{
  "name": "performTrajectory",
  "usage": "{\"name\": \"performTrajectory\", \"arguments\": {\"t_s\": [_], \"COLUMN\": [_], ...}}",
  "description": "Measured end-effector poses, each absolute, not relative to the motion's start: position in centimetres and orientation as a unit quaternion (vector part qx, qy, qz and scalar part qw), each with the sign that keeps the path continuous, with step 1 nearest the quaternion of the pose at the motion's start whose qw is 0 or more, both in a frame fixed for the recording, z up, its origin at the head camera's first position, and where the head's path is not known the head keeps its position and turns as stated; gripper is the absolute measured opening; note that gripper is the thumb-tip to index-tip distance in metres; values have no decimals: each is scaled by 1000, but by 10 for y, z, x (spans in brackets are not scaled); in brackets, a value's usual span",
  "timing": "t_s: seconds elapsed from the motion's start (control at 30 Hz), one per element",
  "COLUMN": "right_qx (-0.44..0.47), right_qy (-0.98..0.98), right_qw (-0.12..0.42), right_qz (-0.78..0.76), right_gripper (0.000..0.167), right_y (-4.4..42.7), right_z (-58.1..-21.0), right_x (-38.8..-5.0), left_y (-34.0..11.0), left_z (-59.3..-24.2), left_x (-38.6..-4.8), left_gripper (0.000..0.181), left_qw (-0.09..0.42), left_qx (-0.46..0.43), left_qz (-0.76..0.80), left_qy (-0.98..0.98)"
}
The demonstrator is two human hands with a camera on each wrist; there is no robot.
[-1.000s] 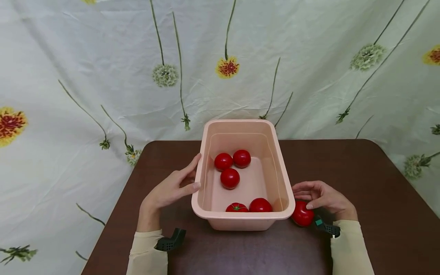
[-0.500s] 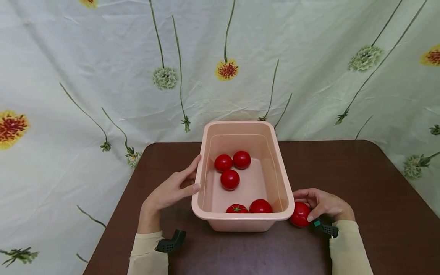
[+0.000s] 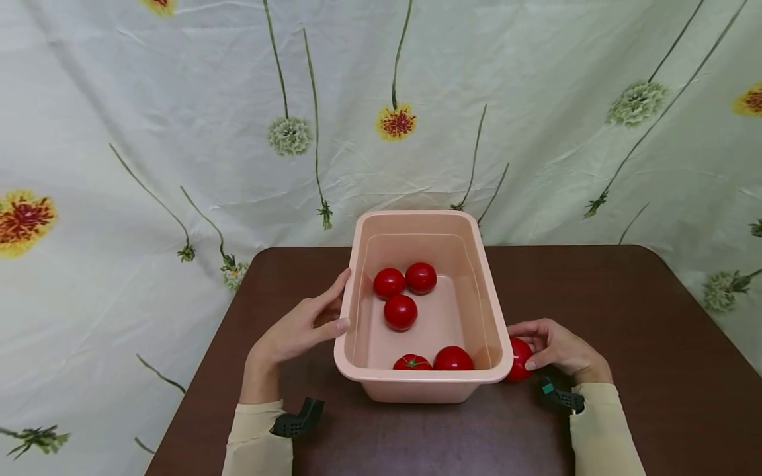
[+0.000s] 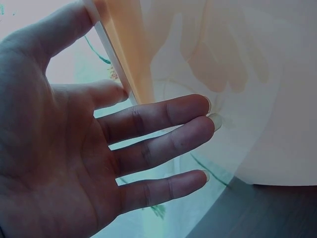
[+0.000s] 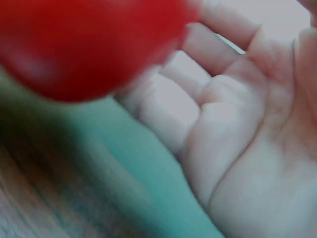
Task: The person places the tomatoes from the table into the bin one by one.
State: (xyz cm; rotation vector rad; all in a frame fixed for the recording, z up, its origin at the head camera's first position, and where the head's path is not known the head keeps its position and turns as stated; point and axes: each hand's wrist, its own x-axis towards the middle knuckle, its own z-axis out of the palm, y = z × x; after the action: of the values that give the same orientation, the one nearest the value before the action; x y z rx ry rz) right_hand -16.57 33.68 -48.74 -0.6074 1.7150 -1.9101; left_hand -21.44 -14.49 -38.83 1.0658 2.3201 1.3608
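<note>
A pink plastic bin (image 3: 417,388) stands mid-table in the head view, with several red tomatoes (image 3: 400,312) inside; one by the near wall shows a green stem top. My left hand (image 3: 297,330) is at the bin's left side, thumb and forefinger touching its rim. The left wrist view shows the other fingers (image 4: 163,146) straight beside the outer wall. Just right of the bin's near right corner, my right hand (image 3: 562,350) grips another tomato (image 3: 520,359), partly hidden by the rim. In the right wrist view this tomato (image 5: 84,44) sits at the curled fingers, off the palm.
The dark brown table (image 3: 595,284) extends on both sides of the bin. A pale cloth with printed flowers (image 3: 395,122) hangs behind its far edge. Black wrist devices (image 3: 297,418) are worn on both arms.
My right hand has closed its hold on the tomato, which has risen and come left toward the bin. The left hand and the bin have hardly moved.
</note>
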Motion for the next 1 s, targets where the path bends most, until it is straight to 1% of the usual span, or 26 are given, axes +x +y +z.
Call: {"name": "performTrajectory", "arguments": {"t_s": [0.27, 0.53, 0.83, 1.0], "right_qx": [-186, -92, 15, 34], "right_qy": [636, 674, 634, 580], "right_qw": [139, 36, -52, -97], "right_qz": [-736, -732, -772, -808], "right_gripper": [53, 54, 47, 44], "right_y": [336, 325, 309, 302], "right_z": [-481, -470, -434, -418], "right_x": [-165, -169, -169, -165], "left_y": [-145, -144, -144, -145], "left_z": [-389, -389, -388, -389], "left_x": [-215, -214, -214, -214], "left_gripper": [79, 78, 78, 78], "left_qw": [125, 126, 126, 129], "left_qx": [367, 369, 370, 369], "left_qz": [467, 473, 473, 474], "left_qy": [794, 790, 790, 790]}}
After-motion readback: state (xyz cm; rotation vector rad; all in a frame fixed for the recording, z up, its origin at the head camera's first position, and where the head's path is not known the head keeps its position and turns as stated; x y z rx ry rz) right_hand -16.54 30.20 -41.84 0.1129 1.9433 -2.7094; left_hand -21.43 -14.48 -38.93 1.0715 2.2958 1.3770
